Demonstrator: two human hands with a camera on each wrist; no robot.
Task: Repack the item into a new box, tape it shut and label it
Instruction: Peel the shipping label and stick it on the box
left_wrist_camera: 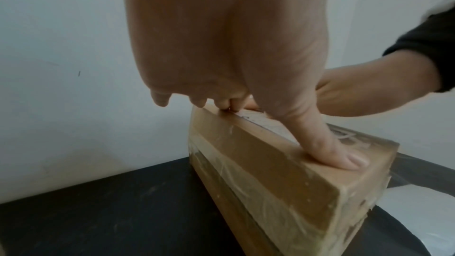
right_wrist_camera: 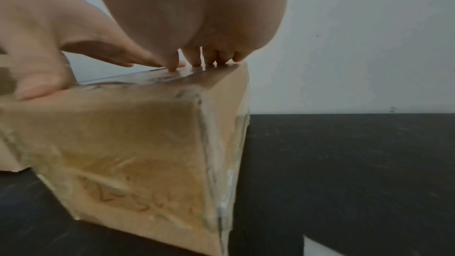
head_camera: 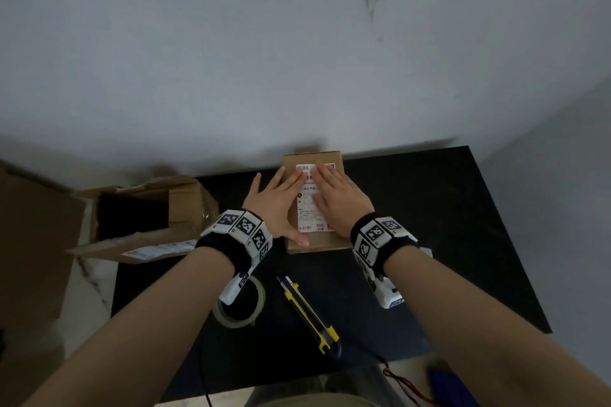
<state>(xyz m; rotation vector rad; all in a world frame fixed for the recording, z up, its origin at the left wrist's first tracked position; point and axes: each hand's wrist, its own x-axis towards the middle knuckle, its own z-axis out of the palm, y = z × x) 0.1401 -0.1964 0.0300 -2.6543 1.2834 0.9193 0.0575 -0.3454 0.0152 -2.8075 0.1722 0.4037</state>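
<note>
A small taped cardboard box stands on the black table, close to the wall. A white shipping label lies flat on its top. My left hand lies flat on the left part of the top, fingers spread over the label, thumb pressed near the front edge. My right hand presses flat on the right part of the label, fingertips at the far edge. Both hands are open and hold nothing.
An opened, older cardboard box sits at the table's left end. A roll of clear tape and a yellow utility knife lie in front of the new box. A white paper scrap peeks out behind my right wrist.
</note>
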